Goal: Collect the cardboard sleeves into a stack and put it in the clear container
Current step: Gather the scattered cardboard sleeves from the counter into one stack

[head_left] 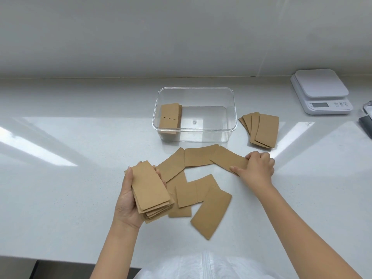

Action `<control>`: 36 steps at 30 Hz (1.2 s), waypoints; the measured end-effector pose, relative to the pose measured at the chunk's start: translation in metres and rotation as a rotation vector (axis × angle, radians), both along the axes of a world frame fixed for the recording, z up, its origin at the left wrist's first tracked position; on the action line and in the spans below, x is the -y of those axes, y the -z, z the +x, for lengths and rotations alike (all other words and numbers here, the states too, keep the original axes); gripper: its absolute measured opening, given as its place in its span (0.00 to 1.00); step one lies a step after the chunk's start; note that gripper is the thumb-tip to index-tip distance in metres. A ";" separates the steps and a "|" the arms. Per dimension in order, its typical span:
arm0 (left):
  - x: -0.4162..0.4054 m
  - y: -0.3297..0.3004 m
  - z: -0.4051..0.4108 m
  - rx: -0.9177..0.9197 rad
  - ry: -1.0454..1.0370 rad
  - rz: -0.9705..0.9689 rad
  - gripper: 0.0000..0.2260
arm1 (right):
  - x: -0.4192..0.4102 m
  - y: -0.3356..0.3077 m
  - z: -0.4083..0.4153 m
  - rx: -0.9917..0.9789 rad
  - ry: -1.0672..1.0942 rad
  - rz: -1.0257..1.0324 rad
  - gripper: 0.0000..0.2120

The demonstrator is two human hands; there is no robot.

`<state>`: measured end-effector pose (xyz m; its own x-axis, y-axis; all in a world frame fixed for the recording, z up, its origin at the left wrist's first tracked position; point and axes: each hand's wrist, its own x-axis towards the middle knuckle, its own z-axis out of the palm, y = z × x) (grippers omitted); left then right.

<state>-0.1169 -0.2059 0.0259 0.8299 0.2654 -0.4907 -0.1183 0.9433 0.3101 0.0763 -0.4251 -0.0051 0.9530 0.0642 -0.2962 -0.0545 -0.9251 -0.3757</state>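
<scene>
The left hand (128, 200) has its grip closed around a stack of sleeves (151, 193). The right hand (258, 168) pinches one loose sleeve (227, 160) on the surface (70, 188). Beyond them, the clear container (194, 115) holds more sleeves at its left end.

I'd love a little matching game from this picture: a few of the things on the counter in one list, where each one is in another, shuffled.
Things:
1. stack of sleeves
2. fanned sleeves
3. kitchen scale
4. standing sleeves

Places:
A. far right of the counter, by the wall
B. held in the left hand
C. inside the clear container, at its left end
D. on the counter just right of the container

Pairs: 1-B, 2-D, 3-A, 4-C
</scene>
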 end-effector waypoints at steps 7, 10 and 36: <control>-0.018 0.004 -0.004 -0.001 -0.089 0.108 0.25 | 0.012 -0.013 0.011 -0.195 -0.028 0.507 0.19; -0.023 0.005 -0.006 0.000 -0.073 0.134 0.25 | 0.004 -0.024 0.018 -0.341 -0.163 0.603 0.19; -0.020 0.001 -0.016 -0.029 0.016 0.143 0.29 | -0.045 -0.010 -0.006 -0.131 -0.239 0.259 0.25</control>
